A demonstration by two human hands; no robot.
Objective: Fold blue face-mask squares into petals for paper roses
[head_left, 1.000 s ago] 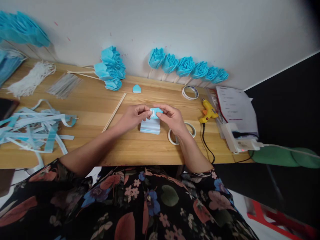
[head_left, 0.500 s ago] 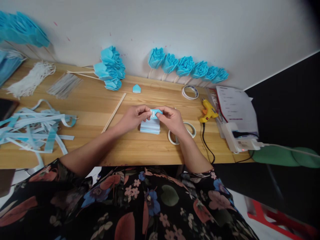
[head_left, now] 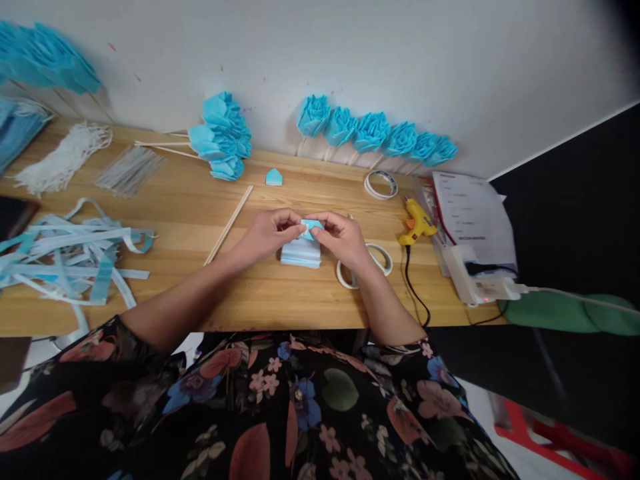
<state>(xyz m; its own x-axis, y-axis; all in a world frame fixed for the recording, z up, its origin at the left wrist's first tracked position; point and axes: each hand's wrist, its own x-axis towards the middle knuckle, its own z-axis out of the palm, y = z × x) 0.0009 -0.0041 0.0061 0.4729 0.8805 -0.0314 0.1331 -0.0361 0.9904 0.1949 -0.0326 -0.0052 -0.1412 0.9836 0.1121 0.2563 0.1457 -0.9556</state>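
Between the fingertips of both hands is a small light-blue piece point(head_left: 313, 225) of thin, paper-like material with a pointed end. My left hand point(head_left: 270, 237) pinches its left side, where a small white bit shows by the thumb. My right hand point(head_left: 344, 241) grips the right side between thumb and fingers. Just below lies a stack of pale cut pieces point(head_left: 300, 255) on the table. Two tape rolls point(head_left: 381, 259) rest near my right wrist, partly hidden by it. A small blue pointed piece point(head_left: 274, 177) lies farther back, and thin wooden sticks point(head_left: 228, 225) lie to the left.
Blue fabric flowers point(head_left: 371, 132) on sticks lean along the wall; more flowers point(head_left: 223, 137) lie left of them. A yellow glue gun point(head_left: 418, 223), a tape roll point(head_left: 381, 185) and a power strip point(head_left: 467, 277) are at right. Tangled blue-white strips point(head_left: 75, 257) cover the left.
The white strip on the blue piece showed longer and upright before; now only a small bit shows by my left thumb. Both hands have barely moved.
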